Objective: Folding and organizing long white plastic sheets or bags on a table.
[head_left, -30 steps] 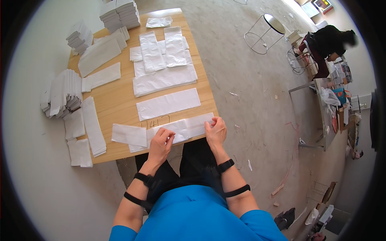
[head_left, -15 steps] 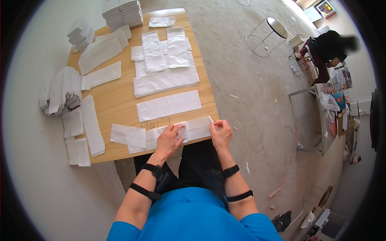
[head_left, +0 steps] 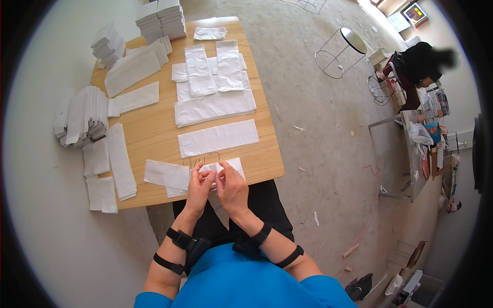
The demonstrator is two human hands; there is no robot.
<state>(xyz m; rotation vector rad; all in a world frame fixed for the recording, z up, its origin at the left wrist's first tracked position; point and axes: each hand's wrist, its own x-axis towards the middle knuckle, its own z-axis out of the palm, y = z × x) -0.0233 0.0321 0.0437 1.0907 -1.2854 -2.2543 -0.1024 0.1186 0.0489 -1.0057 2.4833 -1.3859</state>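
Observation:
Close to the table's front edge, my left hand and my right hand are nearly together, fingertips curled and pinching at a long flat white strip. It looks like paper or thin film, folded back on itself, and my hands cover much of it. Left of my left hand another white strip lies slantwise, overlapping white material beneath. Just beyond my hands a single white strip rests flat, with dark handwritten marks on the wood in front of it.
The wooden table also carries layered white strips, a fanned white stack at the left and tall box-like stacks at the far end. A round stool stands on the floor; a person bends by a cluttered side table.
My right hand has moved left from the strip's right end to beside my left hand. The strip's right part is now folded over to the left, and my left hand has shifted slightly left.

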